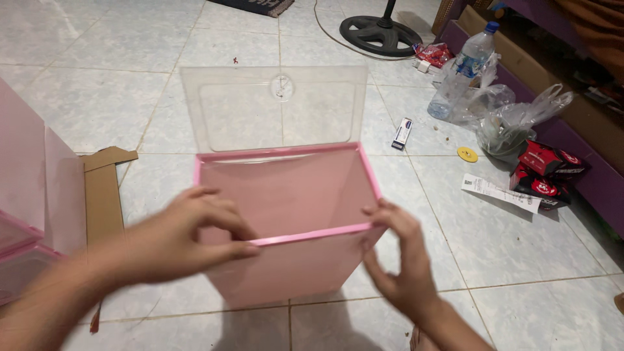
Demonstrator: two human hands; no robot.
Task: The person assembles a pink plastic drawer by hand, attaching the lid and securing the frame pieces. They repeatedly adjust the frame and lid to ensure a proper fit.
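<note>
Head view, looking down on pale grey floor tiles [104, 97] with darker grout lines. At centre, standing on the tiles — pink translucent box [286, 214], open at the top, brighter pink rim along its edges. Behind it, hinged to the far rim and tilted up and back, clear plastic lid [273, 107] with a small round knob near its top middle. At the far left edge, stacked pink boxes [26, 195] of the same make, only partly in frame. Beside those, flat brown cardboard strip [103, 195] lying on the floor. Left hand [179, 237], blurred, fingers curled over the near rim of the pink box toward its left corner, thumb on the outer wall — closed on the rim. Right hand [400, 257] at the near right corner, fingertips touching the rim and the side wall, thumb spread below; whether actually clamped on the corner or only resting there, cannot tell. Top middle, black round fan base [380, 32] with a cord running off to the left. Right of the box, well apart — clear plastic bottle [463, 71] with blue cap, lying tilted against crumpled clear plastic bags [513, 120]. Near those, red-and-black packets [546, 169], white paper slip [500, 193], small white-and-blue carton [402, 133], small yellow disc [467, 155].
</note>
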